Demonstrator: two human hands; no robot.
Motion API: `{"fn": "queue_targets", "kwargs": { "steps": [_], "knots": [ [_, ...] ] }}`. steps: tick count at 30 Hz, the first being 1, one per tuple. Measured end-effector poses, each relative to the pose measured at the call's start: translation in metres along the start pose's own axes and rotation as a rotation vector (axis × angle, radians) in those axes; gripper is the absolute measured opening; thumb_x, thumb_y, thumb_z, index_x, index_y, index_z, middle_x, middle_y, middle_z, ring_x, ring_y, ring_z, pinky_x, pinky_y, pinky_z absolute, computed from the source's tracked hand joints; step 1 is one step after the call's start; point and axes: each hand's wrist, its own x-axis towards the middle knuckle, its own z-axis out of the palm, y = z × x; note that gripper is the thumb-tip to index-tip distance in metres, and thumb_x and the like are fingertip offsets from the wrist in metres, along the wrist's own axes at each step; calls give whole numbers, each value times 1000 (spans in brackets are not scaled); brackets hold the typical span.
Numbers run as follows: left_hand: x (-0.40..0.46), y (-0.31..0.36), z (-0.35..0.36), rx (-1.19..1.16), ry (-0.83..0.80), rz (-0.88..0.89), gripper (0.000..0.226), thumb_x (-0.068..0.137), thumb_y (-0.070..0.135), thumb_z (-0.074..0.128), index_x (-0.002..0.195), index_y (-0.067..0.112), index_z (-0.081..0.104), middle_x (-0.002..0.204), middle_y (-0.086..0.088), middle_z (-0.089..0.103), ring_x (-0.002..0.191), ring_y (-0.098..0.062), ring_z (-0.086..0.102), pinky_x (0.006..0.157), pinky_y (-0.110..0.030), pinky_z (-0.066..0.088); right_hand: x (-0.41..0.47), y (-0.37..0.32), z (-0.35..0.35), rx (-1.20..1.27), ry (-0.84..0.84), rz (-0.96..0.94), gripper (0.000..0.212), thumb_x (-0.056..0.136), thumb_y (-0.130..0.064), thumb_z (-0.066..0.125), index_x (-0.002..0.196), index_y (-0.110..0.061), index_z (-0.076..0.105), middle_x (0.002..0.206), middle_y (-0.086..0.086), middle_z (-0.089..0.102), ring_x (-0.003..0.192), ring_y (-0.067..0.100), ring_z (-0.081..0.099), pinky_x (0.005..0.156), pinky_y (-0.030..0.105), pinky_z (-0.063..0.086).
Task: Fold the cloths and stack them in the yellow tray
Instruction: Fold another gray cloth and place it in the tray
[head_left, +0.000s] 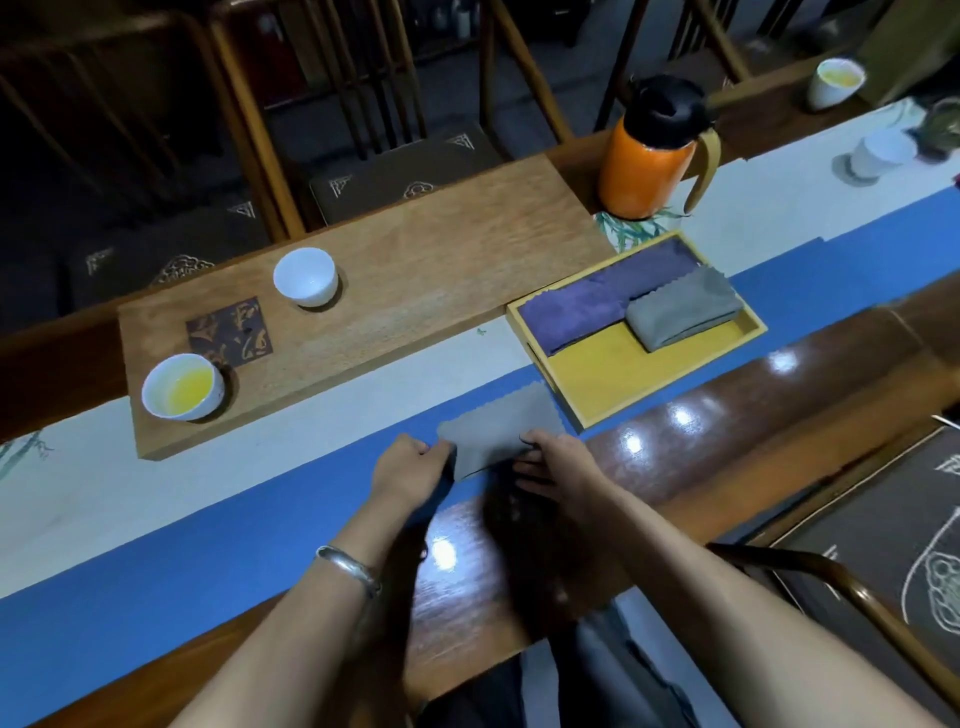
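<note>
Your left hand (413, 467) pinches the near-left edge of the grey cloth (498, 431) and your right hand (558, 465) holds its near-right edge, hands a little apart. You appear mid-fold; next, square the edges and carry it right to the yellow tray (618, 374), which already holds a purple cloth (582, 304) and a folded grey cloth (685, 312).

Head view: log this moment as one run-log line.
step: folding | left hand: holds grey cloth | right hand: holds same cloth | yellow tray: purple cloth, folded grey cloth
</note>
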Motion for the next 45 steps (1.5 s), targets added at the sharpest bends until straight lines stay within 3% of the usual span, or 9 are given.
{"fn": "queue_targets", "kwargs": {
  "steps": [8, 11, 14, 16, 20, 27, 33, 39, 45],
  "knots": [
    [12, 16, 26, -342, 14, -181, 44, 79, 35, 73, 56, 13, 42, 60, -11, 45, 57, -24, 44, 61, -36, 37, 9, -2, 3, -282, 180, 72, 33, 81, -35, 60, 77, -3, 64, 71, 13, 69, 56, 22, 63, 55, 25, 51],
    [13, 23, 27, -591, -88, -237, 23, 81, 26, 71, 89, 7, 60, 90, -18, 63, 83, -28, 60, 78, -40, 51, 6, -5, 2, -332, 201, 52, 30, 79, -33, 60, 76, -4, 63, 73, 15, 69, 57, 24, 62, 56, 25, 49],
    [11, 28, 15, -722, -236, -172, 27, 84, 24, 65, 104, 6, 64, 93, -15, 65, 80, -23, 61, 65, -28, 50, -3, -11, 0, -162, 91, 41, 24, 81, -27, 58, 66, -9, 53, 63, 12, 55, 47, 23, 47, 46, 25, 36],
    [8, 31, 4, -801, -303, -133, 19, 85, 20, 64, 99, 7, 66, 89, -13, 66, 75, -20, 63, 62, -24, 53, -10, -18, -3, 76, -26, 74, 16, 85, -16, 55, 73, -7, 54, 60, 10, 59, 41, 19, 53, 36, 24, 45],
    [5, 44, -22, -813, -354, -66, 11, 87, 19, 63, 91, 10, 67, 84, -8, 70, 74, -18, 66, 65, -26, 57, -23, -38, -8, 474, -239, 111, 16, 87, 0, 49, 98, -5, 60, 81, 12, 74, 65, 19, 72, 60, 24, 60],
    [2, 88, -29, -819, -340, 11, 8, 88, 17, 63, 92, 12, 67, 83, -3, 73, 74, -13, 68, 65, -23, 57, -27, -86, -39, 112, -75, -83, 14, 85, -17, 63, 98, -14, 64, 89, 2, 72, 65, 13, 60, 61, 19, 52],
    [2, 129, 17, -778, -206, 10, 16, 87, 18, 67, 73, 15, 58, 81, -3, 68, 72, -11, 64, 59, -16, 54, -14, -133, -99, -163, 18, -184, 13, 82, -21, 68, 81, -16, 57, 45, -7, 48, 40, 8, 42, 46, 14, 48],
    [17, 156, 66, -736, -15, -89, 30, 82, 14, 72, 67, 13, 47, 73, -11, 57, 72, -24, 56, 70, -33, 51, 21, -155, -145, -425, 27, -225, 26, 78, -21, 74, 82, -14, 49, 67, 0, 40, 46, 12, 44, 46, 22, 43],
    [30, 164, 103, -510, 274, -151, 17, 80, 22, 72, 76, 9, 63, 81, -5, 66, 78, -21, 60, 63, -25, 41, 59, -167, -152, -839, 66, -424, 36, 83, -16, 64, 60, -15, 37, 57, 6, 37, 57, 20, 40, 58, 32, 33]
  ]
}}
